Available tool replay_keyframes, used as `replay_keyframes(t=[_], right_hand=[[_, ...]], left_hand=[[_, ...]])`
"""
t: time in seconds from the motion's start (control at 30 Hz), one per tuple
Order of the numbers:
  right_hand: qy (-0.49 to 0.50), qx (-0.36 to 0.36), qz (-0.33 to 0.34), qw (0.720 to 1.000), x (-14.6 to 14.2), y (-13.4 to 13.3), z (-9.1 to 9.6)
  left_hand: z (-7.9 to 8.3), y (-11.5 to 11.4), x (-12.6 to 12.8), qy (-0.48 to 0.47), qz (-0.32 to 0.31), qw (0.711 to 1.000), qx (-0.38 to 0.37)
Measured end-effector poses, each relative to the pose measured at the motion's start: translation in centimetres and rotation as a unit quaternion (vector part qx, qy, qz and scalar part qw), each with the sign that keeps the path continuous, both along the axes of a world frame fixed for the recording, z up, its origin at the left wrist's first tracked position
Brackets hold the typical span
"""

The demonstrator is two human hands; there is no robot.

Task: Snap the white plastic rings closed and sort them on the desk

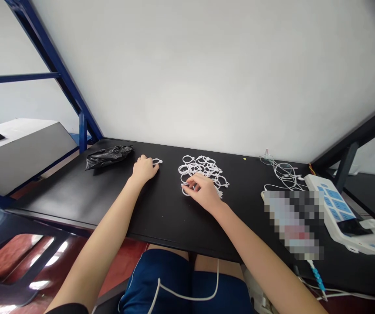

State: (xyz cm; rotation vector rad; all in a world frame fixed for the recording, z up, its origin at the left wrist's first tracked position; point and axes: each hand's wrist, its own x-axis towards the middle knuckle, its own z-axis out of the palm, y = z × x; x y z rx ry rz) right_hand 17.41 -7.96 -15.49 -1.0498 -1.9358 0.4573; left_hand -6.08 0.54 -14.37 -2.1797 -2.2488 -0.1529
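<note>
A heap of thin white plastic rings (202,165), each with a small knob on it, lies on the black table (161,213). At the heap's near side, my right hand (205,192) pinches one white ring (184,192) between thumb and fingertips. Left of the heap, my left hand (143,168) rests low over the tabletop, its fingers closed on another white ring (157,161). Part of that ring is covered by the hand, and the fingertips are mostly hidden.
A crumpled black plastic bag (109,157) lies left of my left hand. To the right are a blurred-out phone (292,224), a tangled white cable (285,174) and a white power strip (334,205). A pale wall (200,87) rises behind the table.
</note>
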Motion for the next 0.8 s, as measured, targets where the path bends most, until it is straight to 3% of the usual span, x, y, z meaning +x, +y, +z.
replay_keyframes(t=[0.27, 0.47, 0.63, 0.8], right_hand=[[-0.129, -0.070, 0.043, 0.988, 0.0, -0.3, 0.6], [-0.165, -0.060, 0.033, 0.984, -0.2, -0.6, 0.9], [-0.129, -0.070, 0.031, 0.989, -0.1, -0.6, 0.9], [0.006, -0.082, 0.019, 0.996, -0.3, -0.4, 0.8]], left_hand=[[-0.1, -0.3, 0.3, -0.001, 0.009, 1.000, 0.017], [0.0, -0.4, 0.3, -0.041, -0.001, 0.983, 0.178], [0.3, -1.0, 2.5, -0.193, -0.130, 0.924, 0.304], [-0.1, -3.2, 6.7, -0.235, -0.306, 0.887, 0.253]])
